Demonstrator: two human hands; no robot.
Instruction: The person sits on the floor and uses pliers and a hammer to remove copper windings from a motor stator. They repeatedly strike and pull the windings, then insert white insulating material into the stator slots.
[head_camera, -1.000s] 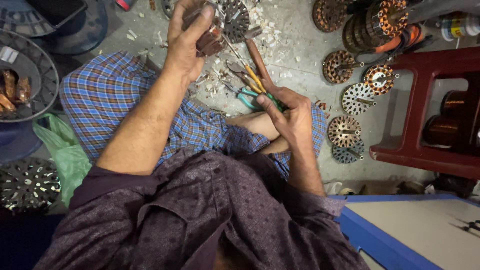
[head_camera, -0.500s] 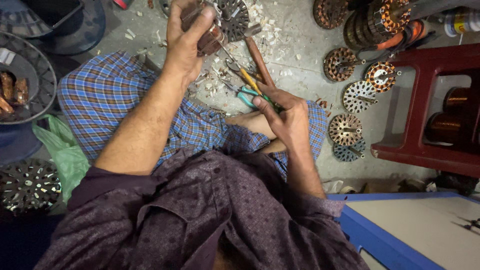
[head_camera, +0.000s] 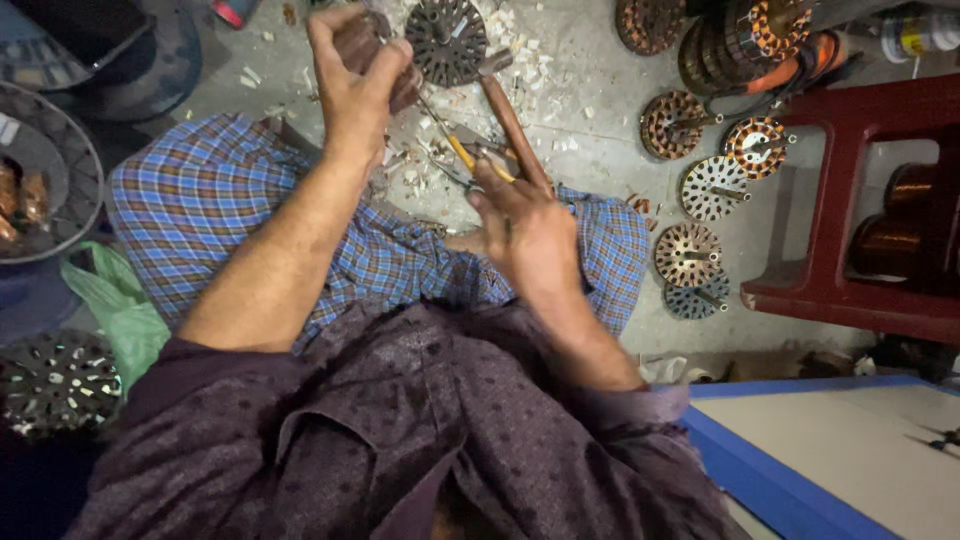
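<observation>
The left hand (head_camera: 355, 70) was curled tight around a dark copper-wound coil piece (head_camera: 365, 45), held up above the grey floor (head_camera: 590, 110) just beside a round slotted stator core (head_camera: 447, 38). The right hand (head_camera: 525, 230) hung over the checked cloth on the knee, fingers loosely bent around a brown wooden handle (head_camera: 510, 125). Yellow-handled pliers (head_camera: 470, 160) lay among white scraps beside it.
</observation>
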